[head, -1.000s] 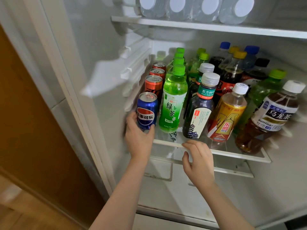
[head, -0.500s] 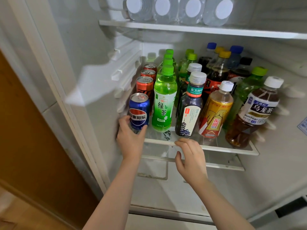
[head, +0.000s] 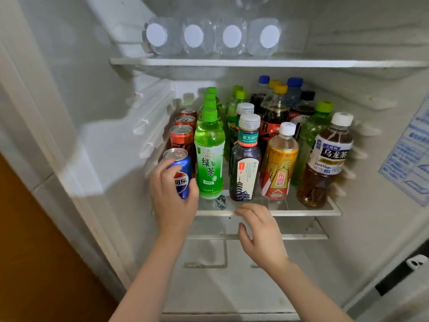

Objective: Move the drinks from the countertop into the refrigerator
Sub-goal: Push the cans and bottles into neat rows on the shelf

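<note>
A blue Pepsi can [head: 180, 167] stands at the front left corner of the middle glass shelf [head: 306, 213] of the open refrigerator. My left hand [head: 173, 201] grips the can from the front, thumb and fingers curled round its lower half. Beside the can stand a green tea bottle [head: 209, 154], a dark tea bottle [head: 245, 163], a yellow energy drink bottle [head: 278, 166] and a brown oolong tea bottle [head: 325, 163]. My right hand [head: 261, 233] hangs in front of the shelf's front edge, fingers loosely curled, fingertips at the rim, holding nothing.
Three red cans [head: 182, 134] line up behind the Pepsi can, with several more bottles filling the back of the shelf. Several water bottles [head: 212, 37] lie on the upper shelf [head: 255, 62]. Below is an empty rail [head: 290, 237]. A wooden panel [head: 34, 252] stands to the left.
My left hand has slid higher up the Pepsi can, wrapping round it. The view has tilted upward, showing more of the upper shelf. My right hand stays at the shelf edge.
</note>
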Demonstrator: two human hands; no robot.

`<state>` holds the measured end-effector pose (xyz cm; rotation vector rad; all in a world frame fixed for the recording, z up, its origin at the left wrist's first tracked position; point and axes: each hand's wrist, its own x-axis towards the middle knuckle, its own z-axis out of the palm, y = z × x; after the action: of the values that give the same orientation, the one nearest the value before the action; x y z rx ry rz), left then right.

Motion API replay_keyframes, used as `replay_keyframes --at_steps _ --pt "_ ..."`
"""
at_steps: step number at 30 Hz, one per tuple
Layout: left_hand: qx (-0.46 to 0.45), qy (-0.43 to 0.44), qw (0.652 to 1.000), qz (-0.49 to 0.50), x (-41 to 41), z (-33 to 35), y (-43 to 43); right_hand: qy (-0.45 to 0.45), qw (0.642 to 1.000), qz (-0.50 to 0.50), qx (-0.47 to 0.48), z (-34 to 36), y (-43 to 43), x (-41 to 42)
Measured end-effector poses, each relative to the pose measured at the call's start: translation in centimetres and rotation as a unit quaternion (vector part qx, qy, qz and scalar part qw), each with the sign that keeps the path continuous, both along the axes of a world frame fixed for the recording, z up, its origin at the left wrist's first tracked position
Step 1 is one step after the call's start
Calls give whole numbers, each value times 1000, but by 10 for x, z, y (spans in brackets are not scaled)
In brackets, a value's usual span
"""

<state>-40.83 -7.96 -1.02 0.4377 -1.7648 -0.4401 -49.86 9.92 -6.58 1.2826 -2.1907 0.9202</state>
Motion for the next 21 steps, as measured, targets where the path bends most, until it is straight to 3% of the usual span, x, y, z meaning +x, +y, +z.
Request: replay_keyframes --at_steps 9,14,21 --pt "-73 -43 992 -96 -16 -10 26 -22 998 -60 -6 8 46 -6" --pt "-37 -128 980 -149 -3 -31 51 -69 990 -117 -46 14 80 10" --pt "-9 -202 964 -171 28 -32 80 -60 984 -137 -94 53 129 53"
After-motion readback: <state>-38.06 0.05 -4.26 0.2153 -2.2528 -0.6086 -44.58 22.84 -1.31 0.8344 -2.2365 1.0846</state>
